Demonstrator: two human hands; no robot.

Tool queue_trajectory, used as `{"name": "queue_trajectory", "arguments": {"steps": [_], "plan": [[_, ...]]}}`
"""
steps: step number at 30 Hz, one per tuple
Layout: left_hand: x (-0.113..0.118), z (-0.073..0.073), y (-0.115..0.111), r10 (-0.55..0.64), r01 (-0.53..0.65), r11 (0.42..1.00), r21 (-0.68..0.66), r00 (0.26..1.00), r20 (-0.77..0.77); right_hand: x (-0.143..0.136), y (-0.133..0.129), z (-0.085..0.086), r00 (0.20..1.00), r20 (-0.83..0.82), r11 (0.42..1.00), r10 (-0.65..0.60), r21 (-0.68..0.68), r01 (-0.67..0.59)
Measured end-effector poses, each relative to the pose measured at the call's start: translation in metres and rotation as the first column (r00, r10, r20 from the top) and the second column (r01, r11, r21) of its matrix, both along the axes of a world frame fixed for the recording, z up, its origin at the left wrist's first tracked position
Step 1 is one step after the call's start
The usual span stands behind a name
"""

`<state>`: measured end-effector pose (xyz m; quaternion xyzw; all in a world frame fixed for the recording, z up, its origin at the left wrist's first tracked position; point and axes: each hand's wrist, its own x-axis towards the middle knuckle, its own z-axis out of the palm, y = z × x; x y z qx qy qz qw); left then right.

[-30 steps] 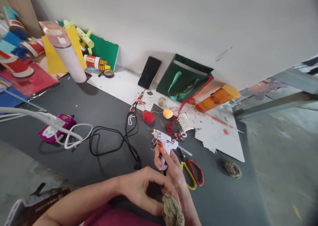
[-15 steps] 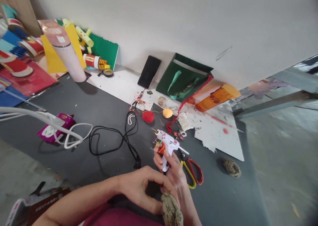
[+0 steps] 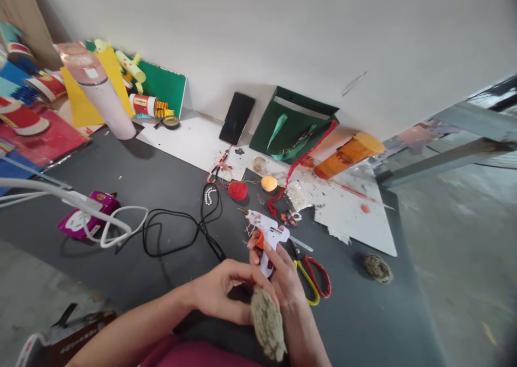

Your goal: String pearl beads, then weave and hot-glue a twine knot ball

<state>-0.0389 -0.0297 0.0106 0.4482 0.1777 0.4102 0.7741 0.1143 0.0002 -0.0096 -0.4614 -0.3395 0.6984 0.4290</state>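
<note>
My right hand (image 3: 286,281) is wrapped round the grip of a white hot glue gun (image 3: 271,232) with an orange trigger; its nozzle points up and left, and a clear glue stick pokes out of its back end. My left hand (image 3: 224,289) pinches an olive-green braided cord piece (image 3: 267,324) between thumb and fingers, low in front of my body and close to my right wrist. Scissors (image 3: 313,281) with one red and one yellow handle lie beside my right hand. A similar cord piece (image 3: 378,268) rests at the right of the grey table (image 3: 355,324).
Behind the glue gun lie a red ball (image 3: 238,190), a yellow ball (image 3: 269,183) and a red braided cord (image 3: 288,176). A green paper bag (image 3: 293,125), a phone (image 3: 237,118) and an orange cylinder (image 3: 349,154) stand farther back. Black cable (image 3: 173,254) and a purple power strip (image 3: 86,216) occupy the left.
My left hand has raised the braided cord piece slightly and turned it, so more of its side shows. The glue gun stays in my right hand, tilted a little differently. The view has shifted slightly.
</note>
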Motion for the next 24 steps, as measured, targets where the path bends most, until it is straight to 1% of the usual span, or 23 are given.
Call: {"name": "queue_trajectory", "arguments": {"steps": [3, 5, 7, 10, 12, 15, 18, 21, 24], "plan": [[-0.001, -0.008, 0.002, 0.076, -0.044, 0.978, -0.206, 0.985, 0.154, -0.001, 0.001, 0.0, 1.0, -0.021, 0.999, -0.001, -0.04, 0.0], [0.002, -0.012, 0.004, 0.139, -0.048, 0.944, -0.326, 0.955, 0.262, -0.002, 0.001, -0.001, 0.999, 0.033, 0.999, 0.034, -0.041, -0.032], [0.005, -0.014, 0.007, 0.201, -0.062, 0.919, -0.388, 0.923, 0.328, -0.005, 0.002, -0.001, 0.991, 0.119, 0.998, 0.059, -0.034, -0.055], [0.004, -0.01, 0.011, 0.221, -0.054, 0.915, -0.4, 0.897, 0.384, -0.009, 0.007, 0.001, 0.969, 0.236, 0.997, 0.076, -0.049, -0.066], [0.0, -0.005, 0.014, 0.22, -0.041, 0.918, -0.394, 0.88, 0.422, -0.012, 0.013, 0.004, 0.962, 0.256, 0.995, 0.09, -0.06, -0.077], [-0.009, 0.004, 0.018, 0.247, -0.05, 0.919, -0.391, 0.846, 0.473, -0.015, 0.023, 0.01, 0.966, 0.235, 0.993, 0.111, -0.057, -0.1], [-0.02, 0.012, 0.021, 0.262, -0.057, 0.924, -0.379, 0.816, 0.516, -0.014, 0.028, 0.011, 0.977, 0.184, 0.994, 0.106, -0.053, -0.098], [-0.028, 0.016, 0.022, 0.247, -0.046, 0.933, -0.358, 0.804, 0.541, -0.01, 0.028, 0.01, 0.988, 0.129, 0.995, 0.085, -0.055, -0.079], [-0.034, 0.018, 0.022, 0.234, -0.038, 0.939, -0.342, 0.799, 0.554, -0.004, 0.027, 0.01, 0.989, 0.121, 0.995, 0.085, -0.056, -0.079]]}}
